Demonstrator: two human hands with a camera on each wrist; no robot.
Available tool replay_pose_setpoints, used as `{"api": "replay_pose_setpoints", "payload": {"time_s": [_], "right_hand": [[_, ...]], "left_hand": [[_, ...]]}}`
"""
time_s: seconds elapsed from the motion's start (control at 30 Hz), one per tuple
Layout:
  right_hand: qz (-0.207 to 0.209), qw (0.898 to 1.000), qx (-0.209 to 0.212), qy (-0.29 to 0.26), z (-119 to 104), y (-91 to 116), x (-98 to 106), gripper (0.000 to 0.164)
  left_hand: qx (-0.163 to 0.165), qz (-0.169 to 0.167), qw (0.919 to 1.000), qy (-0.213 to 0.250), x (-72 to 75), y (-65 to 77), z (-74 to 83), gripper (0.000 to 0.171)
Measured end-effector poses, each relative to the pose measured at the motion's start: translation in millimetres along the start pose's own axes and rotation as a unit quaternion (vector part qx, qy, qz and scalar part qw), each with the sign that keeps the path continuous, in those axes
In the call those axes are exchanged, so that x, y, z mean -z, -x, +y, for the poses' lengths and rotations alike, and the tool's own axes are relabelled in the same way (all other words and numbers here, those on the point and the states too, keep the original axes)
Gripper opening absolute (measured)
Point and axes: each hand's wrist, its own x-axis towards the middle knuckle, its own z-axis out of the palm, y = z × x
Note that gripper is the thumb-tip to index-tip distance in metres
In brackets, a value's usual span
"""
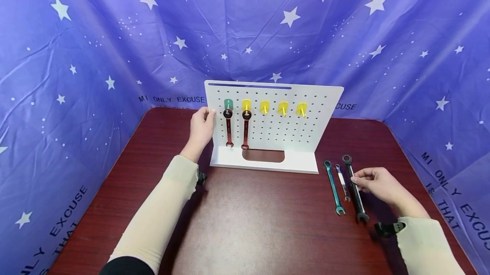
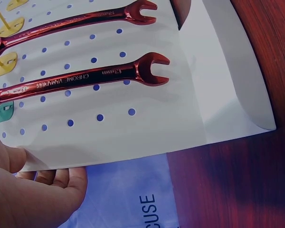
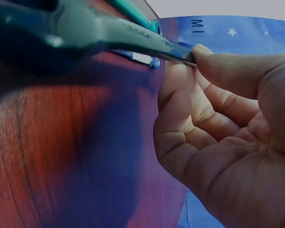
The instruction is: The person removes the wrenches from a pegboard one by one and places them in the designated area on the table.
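At the left edge of a white pegboard [image 1: 325,109], my left hand [image 1: 202,127] grips the panel, thumb in front and fingers curled behind. Two red combination wrenches hang there: one [image 1: 229,131] from a green hook [image 1: 228,103], the other [image 1: 246,133] from a yellow hook [image 1: 246,104]. Over on the right, my right hand [image 1: 384,186] pinches a large dark combination wrench [image 1: 357,196] by its shaft between thumb and fingers. In the right wrist view its near end looks raised off the table and blurred. Beside it lie a small silver wrench [image 1: 342,181] and a teal wrench [image 1: 334,186].
Three more yellow hooks [image 1: 283,108] on the board carry nothing. The board's base [image 1: 226,158] has a cut-out slot and stands on a dark red wood-grain table [image 1: 245,215]. A purple-blue star-printed cloth [image 1: 237,24] surrounds the table's back and sides.
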Motion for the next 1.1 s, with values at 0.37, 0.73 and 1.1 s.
{"api": "replay_pose_setpoints", "payload": {"time_s": [0.37, 0.73, 1.1], "right_hand": [[-0.02, 0.999, -0.015, 0.021, 4.8, 2.2, 5.6, 0.022], [-0.029, 0.998, -0.043, 0.035, 5.1, 0.8, 5.5, 0.025], [-0.023, 0.997, -0.047, 0.063, 5.8, -3.0, 3.1, 0.023]], "left_hand": [[0.003, -0.001, 1.0, 0.0, -0.3, -0.6, -0.8, 0.022], [-0.002, -0.002, 1.0, 0.001, -1.0, -0.3, -2.0, 0.022], [0.001, -0.007, 1.0, 0.002, 0.8, 0.4, -0.2, 0.023]]}}
